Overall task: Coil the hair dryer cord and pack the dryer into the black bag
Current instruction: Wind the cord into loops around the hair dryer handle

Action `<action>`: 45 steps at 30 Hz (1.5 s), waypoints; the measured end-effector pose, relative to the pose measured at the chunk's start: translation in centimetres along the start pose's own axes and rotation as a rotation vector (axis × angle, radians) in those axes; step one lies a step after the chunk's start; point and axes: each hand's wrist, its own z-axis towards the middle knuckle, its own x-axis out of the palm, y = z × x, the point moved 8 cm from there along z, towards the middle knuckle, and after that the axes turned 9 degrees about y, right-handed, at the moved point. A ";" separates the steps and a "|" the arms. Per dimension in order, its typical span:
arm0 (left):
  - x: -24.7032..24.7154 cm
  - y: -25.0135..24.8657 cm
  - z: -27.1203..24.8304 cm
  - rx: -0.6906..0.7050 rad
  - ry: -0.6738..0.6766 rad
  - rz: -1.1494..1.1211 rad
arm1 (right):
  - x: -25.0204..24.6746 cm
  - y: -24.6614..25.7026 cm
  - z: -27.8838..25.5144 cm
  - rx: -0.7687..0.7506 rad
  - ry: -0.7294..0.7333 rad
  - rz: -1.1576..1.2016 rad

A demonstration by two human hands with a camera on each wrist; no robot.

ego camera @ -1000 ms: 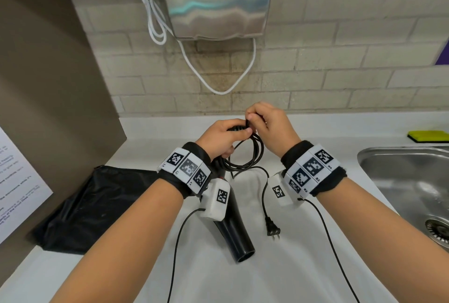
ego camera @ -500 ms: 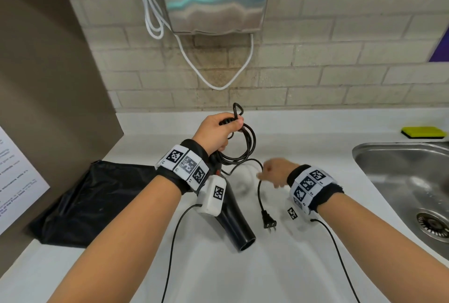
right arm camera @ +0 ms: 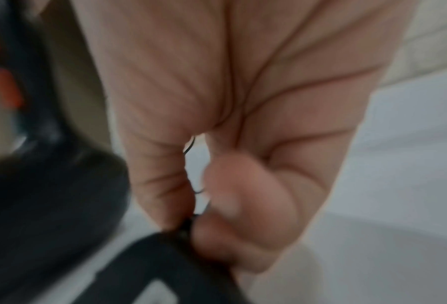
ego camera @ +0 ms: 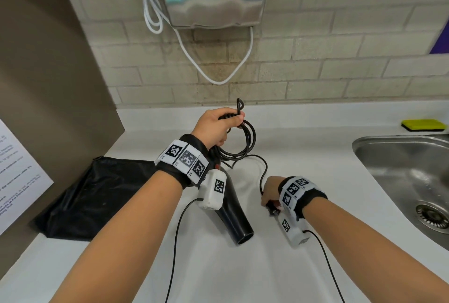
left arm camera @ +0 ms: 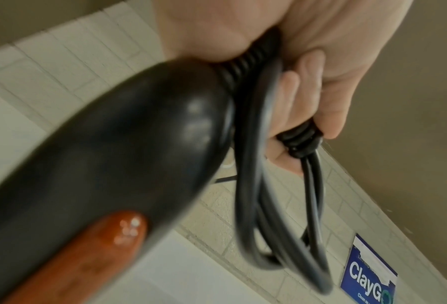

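1. Your left hand (ego camera: pixel 217 126) is curled round several finished loops of the thin black rubber cord (ego camera: pixel 247 141), gripping them together with the ribbed strain relief where the cord leaves the dryer. The left wrist view confirms it: the loops hang bunched under your fingers (left arm camera: pixel 321 88).
2. The glossy black plastic hair dryer (ego camera: pixel 233 217) with its orange-red switch hangs from that same grip. Its round nozzle points down towards you, low over the white countertop (ego camera: pixel 218 273); whether it touches the surface you cannot tell from here.
3. Your right hand (ego camera: pixel 271 192) is down near the counter, just right of the nozzle, pinching the last free stretch of cord at or just above the black two-pin plug (ego camera: pixel 273 210). The right wrist view is blurred but shows thumb and fingers (right arm camera: pixel 243 205) closed on something dark.
4. Judged from this, the coiling is mostly done: only one short run between coil and plug is loose.
5. Left to do: bring that tail up into the bundle and secure it.
6. The flat black drawstring bag (ego camera: pixel 97 196) lies on the counter at your left, against the brown wall panel, well apart from the dryer. Packing has not begun; it still needs opening.
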 end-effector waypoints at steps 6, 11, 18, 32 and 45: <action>-1.0 0.2 0.1 0.009 -0.065 -0.019 | -4.9 1.6 -4.8 -0.500 -0.084 1.266; -1.4 0.5 0.4 0.013 -0.063 -0.037 | -9.5 3.0 -10.0 -1.015 -0.206 1.647; -0.4 0.2 0.5 0.038 -0.028 -0.036 | -11.8 3.9 -11.5 -0.887 -0.887 1.182; -0.9 0.3 1.2 0.081 -0.070 -0.127 | -10.0 5.7 -7.3 -0.788 -0.732 1.012; -3.4 0.5 0.6 0.141 -0.211 -0.208 | -9.5 6.3 -6.2 -0.633 -0.672 0.712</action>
